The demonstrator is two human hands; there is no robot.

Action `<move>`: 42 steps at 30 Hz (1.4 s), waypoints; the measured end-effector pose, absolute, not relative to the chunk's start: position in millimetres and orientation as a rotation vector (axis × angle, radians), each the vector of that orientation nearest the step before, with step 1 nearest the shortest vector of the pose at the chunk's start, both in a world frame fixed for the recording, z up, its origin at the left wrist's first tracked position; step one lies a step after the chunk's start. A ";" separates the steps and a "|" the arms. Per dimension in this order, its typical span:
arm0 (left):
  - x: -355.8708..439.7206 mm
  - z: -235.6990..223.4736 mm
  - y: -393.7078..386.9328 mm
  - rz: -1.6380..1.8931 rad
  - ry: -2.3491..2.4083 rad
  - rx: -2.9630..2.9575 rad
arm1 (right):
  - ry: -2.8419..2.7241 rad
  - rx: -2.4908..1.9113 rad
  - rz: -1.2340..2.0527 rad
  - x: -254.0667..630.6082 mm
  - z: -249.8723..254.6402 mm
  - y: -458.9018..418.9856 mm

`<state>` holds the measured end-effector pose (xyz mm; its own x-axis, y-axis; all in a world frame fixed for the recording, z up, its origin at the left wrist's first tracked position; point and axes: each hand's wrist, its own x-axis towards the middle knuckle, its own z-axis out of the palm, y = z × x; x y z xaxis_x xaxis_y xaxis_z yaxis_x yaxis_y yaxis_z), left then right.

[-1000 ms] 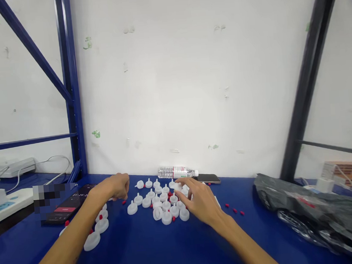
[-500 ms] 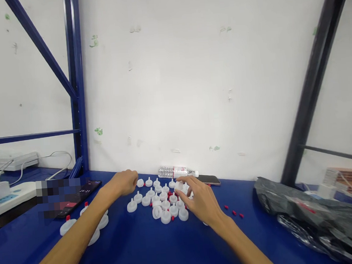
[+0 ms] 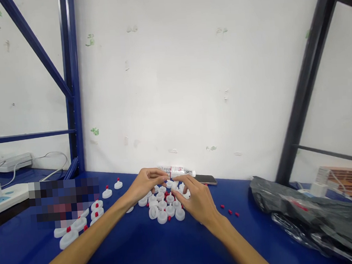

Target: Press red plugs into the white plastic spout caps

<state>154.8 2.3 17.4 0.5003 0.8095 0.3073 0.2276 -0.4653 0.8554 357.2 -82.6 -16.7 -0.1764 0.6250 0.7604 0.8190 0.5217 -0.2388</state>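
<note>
Over the pile, my right hand pinches a white nozzle cap between thumb and fingers, its spout pointing toward my other hand. My left hand is closed, thumb and fingertips pressed together beside that spout; whatever they may hold is too small to make out. Below both hands lie several loose white nozzle caps, mostly spout up, with small red tips scattered among them. On the left, partly behind my left forearm, stand several white caps with red tips on their spouts.
A clear plastic bottle and a dark phone lie by the wall. Several red tips are right of my hand. A black plastic bag covers the right side. A power strip sits at left, near a blue rack post.
My left hand has moved right, from the pile's left edge to the cap in my right hand. The held cap has tilted toward it. More red-tipped caps now show at left.
</note>
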 end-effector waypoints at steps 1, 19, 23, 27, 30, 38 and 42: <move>155.2 17.3 0.6 0.932 0.833 1.925 | -1.891 -1.186 -0.291 356.9 -16.8 -82.6; 169.0 14.4 -14.4 1.094 0.848 1.917 | -1.727 -1.237 -0.267 350.8 -18.1 -84.8; 159.0 26.1 -11.4 1.137 1.015 2.086 | -1.735 -1.200 -0.160 349.9 -12.7 -87.9; 129.8 41.5 5.9 1.072 1.411 2.312 | -1.713 -1.204 -0.181 355.9 -10.5 -87.5; 107.5 45.0 21.1 0.835 1.745 2.394 | -1.726 -1.218 -0.220 359.8 -12.9 -84.9; 88.5 33.1 33.0 0.272 2.094 2.350 | -1.812 -1.249 -0.226 357.8 -14.3 -83.8; 84.3 29.5 36.8 0.156 2.124 2.300 | -1.837 -1.296 -0.185 358.4 -14.4 -83.1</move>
